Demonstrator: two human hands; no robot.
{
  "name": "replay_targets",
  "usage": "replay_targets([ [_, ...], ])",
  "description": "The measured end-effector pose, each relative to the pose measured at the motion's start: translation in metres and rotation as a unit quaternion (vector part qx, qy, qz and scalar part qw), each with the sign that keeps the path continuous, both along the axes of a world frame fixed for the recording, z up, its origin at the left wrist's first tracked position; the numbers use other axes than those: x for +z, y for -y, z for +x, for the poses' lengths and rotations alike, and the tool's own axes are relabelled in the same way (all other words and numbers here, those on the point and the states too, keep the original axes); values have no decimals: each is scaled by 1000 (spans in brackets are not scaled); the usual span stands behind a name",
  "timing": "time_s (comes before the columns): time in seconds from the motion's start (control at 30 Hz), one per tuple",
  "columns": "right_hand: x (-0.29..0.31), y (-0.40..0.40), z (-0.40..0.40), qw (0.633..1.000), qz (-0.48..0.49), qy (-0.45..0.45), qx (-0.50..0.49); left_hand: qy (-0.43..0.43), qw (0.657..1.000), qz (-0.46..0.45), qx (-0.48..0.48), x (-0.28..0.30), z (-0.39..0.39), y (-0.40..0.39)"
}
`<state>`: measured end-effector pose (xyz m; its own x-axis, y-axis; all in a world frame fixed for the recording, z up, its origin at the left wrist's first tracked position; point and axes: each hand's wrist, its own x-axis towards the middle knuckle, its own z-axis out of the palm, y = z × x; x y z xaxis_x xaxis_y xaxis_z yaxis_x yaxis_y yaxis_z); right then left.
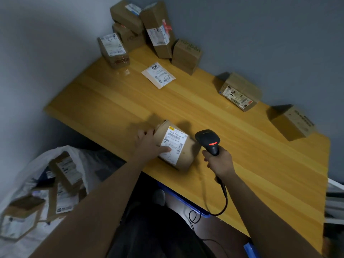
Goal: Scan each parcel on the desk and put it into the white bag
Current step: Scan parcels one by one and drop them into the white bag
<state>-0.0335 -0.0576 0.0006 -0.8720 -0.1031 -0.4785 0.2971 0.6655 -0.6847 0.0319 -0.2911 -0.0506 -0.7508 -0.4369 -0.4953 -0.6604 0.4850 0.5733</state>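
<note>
A brown cardboard parcel (184, 155) with a white shipping label lies near the front edge of the wooden desk (260, 164). My left hand (150, 144) holds it from the left side, thumb lying on the label. My right hand (219, 162) grips a black barcode scanner (209, 139) just right of the parcel; its red light is lit and its head points toward the label. The white bag (28, 174) stands open on the floor at the lower left, with several labelled parcels inside.
Several brown parcels are piled in the desk's far corner (147, 32). A flat white envelope (158, 74) lies in front of them. Two more boxes (239, 91) (292, 121) sit along the wall at right. The scanner's cable (221, 202) hangs over the front edge.
</note>
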Motion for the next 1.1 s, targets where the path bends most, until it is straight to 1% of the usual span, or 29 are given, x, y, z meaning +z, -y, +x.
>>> replay_targets([
  [0.03, 1, 2, 2, 1000, -1, -2, 3, -15, 1000, -10, 2, 6, 4, -4],
  [0.07, 2, 4, 4, 1000, -1, -4, 8, -29, 1000, 4, 3, 7, 7, -5],
  [0.1, 3, 6, 5, 1000, -1, -4, 12, -43, 998, 50, 11, 6, 11, -4],
  [0.17, 5, 14, 10, 1000, -6, -6, 19, -68, 983, 161, 48, 6, 21, 0],
  [0.2, 7, 18, 13, 1000, -9, -7, 25, -76, 977, 186, 68, 5, 29, 4],
  [0.4, 17, 55, 44, 998, -21, -13, 56, -122, 965, 182, 147, 11, 89, 42],
  [0.53, 25, 90, 79, 996, -34, -30, 71, -149, 956, 159, 196, 21, 152, 81],
  [0.67, 32, 134, 123, 993, -48, -39, 96, -170, 930, 183, 268, 29, 232, 122],
  [0.77, 29, 166, 156, 991, -46, -40, 119, -196, 917, 166, 307, 36, 290, 152],
  [0.87, 24, 196, 189, 988, -47, -37, 142, -195, 918, 132, 320, 39, 349, 173],
  [0.97, 19, 218, 215, 984, -52, -37, 164, -158, 936, 49, 310, 32, 397, 184],
  [1.1, 12, 231, 235, 983, -47, -39, 172, -97, 959, -85, 251, 15, 441, 188],
])
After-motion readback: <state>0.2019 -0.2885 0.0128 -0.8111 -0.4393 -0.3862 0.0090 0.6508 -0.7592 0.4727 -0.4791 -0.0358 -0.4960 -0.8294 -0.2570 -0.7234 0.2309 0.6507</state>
